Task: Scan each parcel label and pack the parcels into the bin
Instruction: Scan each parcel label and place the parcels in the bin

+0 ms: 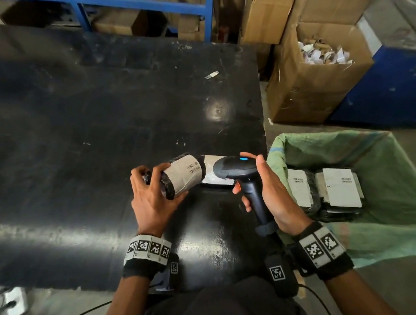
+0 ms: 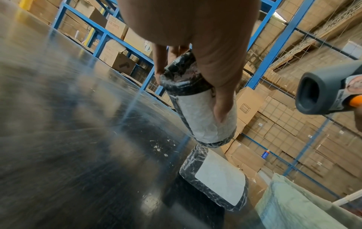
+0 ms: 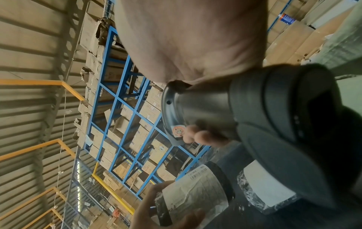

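Observation:
My left hand (image 1: 150, 189) grips a black-wrapped parcel (image 1: 181, 175) with a white label, lifted just above the black table (image 1: 76, 122). The label's barcode faces up and right. The same parcel (image 2: 197, 106) shows in the left wrist view, thumb along its label. My right hand (image 1: 261, 184) holds a black barcode scanner (image 1: 235, 169) by its handle, head pointed left at the parcel. A second labelled parcel (image 1: 213, 175) lies flat on the table under the scanner head, also seen as a flat parcel (image 2: 217, 178). In the green sack-lined bin (image 1: 388, 158) at the right lie packed parcels (image 1: 337, 190).
An open cardboard box (image 1: 311, 81) of paper scraps stands beyond the bin. Blue shelving (image 1: 142, 3) with cartons runs behind the table. A blue cabinet (image 1: 402, 82) is at the far right. Cables and a power strip (image 1: 13, 302) lie on the floor at the left.

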### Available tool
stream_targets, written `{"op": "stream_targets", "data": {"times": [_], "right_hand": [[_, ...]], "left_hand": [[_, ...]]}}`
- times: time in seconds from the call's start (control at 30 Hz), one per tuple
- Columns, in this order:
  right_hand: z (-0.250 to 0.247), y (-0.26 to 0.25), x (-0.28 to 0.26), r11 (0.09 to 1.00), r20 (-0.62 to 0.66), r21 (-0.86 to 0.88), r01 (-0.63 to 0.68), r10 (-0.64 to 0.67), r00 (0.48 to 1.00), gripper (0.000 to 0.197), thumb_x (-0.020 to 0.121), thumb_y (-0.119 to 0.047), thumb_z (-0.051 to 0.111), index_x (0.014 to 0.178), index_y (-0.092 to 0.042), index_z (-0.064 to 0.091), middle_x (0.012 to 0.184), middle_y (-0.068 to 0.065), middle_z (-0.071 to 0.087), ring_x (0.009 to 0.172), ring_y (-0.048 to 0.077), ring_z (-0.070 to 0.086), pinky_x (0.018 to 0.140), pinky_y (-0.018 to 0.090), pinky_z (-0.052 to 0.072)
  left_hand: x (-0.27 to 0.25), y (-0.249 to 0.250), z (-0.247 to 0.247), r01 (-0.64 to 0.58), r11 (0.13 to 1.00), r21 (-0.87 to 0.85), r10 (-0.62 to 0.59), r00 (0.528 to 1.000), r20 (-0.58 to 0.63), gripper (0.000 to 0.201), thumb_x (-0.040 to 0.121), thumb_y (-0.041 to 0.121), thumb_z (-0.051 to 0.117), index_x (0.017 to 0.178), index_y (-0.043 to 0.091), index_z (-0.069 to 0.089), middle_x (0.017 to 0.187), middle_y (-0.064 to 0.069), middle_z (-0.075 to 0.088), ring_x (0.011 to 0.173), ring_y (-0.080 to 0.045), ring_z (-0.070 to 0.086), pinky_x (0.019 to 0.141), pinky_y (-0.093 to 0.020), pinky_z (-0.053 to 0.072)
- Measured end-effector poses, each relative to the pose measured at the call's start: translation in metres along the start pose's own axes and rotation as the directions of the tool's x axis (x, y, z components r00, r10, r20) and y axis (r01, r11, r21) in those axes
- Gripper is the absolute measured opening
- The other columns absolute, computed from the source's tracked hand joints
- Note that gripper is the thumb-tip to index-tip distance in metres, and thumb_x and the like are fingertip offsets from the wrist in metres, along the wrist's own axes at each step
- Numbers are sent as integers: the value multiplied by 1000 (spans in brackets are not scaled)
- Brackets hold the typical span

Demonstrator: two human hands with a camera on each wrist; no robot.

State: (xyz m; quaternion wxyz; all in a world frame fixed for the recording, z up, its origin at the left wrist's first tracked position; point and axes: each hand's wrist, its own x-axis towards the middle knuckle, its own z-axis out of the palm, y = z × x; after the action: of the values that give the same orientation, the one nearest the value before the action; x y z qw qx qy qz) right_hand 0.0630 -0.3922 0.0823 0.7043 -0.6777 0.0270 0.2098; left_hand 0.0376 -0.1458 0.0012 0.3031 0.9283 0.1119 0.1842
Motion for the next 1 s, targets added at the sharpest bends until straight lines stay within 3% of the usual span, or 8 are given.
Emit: {"op": "stream_targets", "data": {"times": [0.17, 0.37, 0.5, 0.6, 0.73, 0.83, 0.93, 1.0], "right_hand": [[-12, 35, 20, 924, 10, -256, -283, 295, 955, 39, 99, -56, 35, 128, -31, 42, 87, 19, 68, 61, 30, 61, 55, 36, 53], [-23, 95, 41, 813, -103, -217, -541, 532, 841, 50, 97, -54, 43, 134, -23, 30, 108, 23, 69, 59, 25, 70, 45, 26, 53], [-21, 118, 52, 804, -140, -106, -586, 571, 809, 51, 94, -56, 45, 134, -32, 24, 126, 13, 58, 95, 31, 68, 75, 52, 60], [-22, 121, 57, 786, -180, -158, -598, 573, 800, 50, 96, -58, 38, 137, -33, 25, 114, 9, 57, 87, 25, 64, 84, 55, 56], [-34, 110, 53, 755, -284, -501, -422, 317, 905, 64, 96, -54, 44, 150, -28, 23, 141, 10, 51, 122, 30, 55, 104, 47, 46], [-43, 86, 32, 867, -61, -485, -118, 100, 993, 82, 84, -44, 70, 150, -43, 22, 148, 2, 39, 131, 19, 47, 107, 37, 41], [-47, 60, 11, 866, 163, -479, 143, -72, 984, 103, 72, -34, 85, 151, -46, 19, 154, -12, 29, 136, -1, 37, 108, 21, 35], [-51, 52, 6, 815, 198, -519, 256, -177, 964, 103, 68, -32, 88, 151, -39, 26, 153, -13, 33, 138, -5, 35, 113, 20, 34]], "left_hand": [[-8, -4, -2, 30, 999, -13, -30, 999, -12, 77, 55, 40, 94, 123, 27, 60, 123, -12, 41, 118, -29, 50, 57, -41, 58], [-17, -7, -6, 72, 997, -41, -73, 997, -13, 80, 53, 41, 96, 124, 26, 62, 124, -11, 42, 116, -28, 53, 64, -39, 55], [-21, -11, -6, 74, 988, -138, -73, 997, 14, 82, 53, 39, 98, 126, 23, 63, 124, -9, 42, 111, -18, 52, 81, -33, 54], [-20, -9, -2, 62, 975, -214, -57, 998, 27, 83, 51, 38, 99, 124, 20, 64, 122, -7, 44, 108, -17, 54, 93, -28, 52], [-17, 3, -2, 52, 960, -276, -23, 994, 108, 87, 49, 54, 94, 124, 22, 64, 121, -4, 47, 106, -13, 56, 92, -21, 48], [-10, 12, 0, 24, 951, -309, 44, 977, 211, 89, 48, 66, 86, 124, 26, 63, 119, 0, 48, 106, -10, 56, 91, -24, 51], [-3, 25, 8, -5, 938, -348, 126, 937, 326, 89, 48, 66, 86, 125, 29, 62, 118, 4, 49, 109, -8, 57, 91, -22, 54], [0, 36, 14, -23, 915, -402, 195, 898, 393, 88, 50, 62, 88, 126, 26, 62, 118, 5, 51, 110, -5, 57, 93, -22, 55]]}}
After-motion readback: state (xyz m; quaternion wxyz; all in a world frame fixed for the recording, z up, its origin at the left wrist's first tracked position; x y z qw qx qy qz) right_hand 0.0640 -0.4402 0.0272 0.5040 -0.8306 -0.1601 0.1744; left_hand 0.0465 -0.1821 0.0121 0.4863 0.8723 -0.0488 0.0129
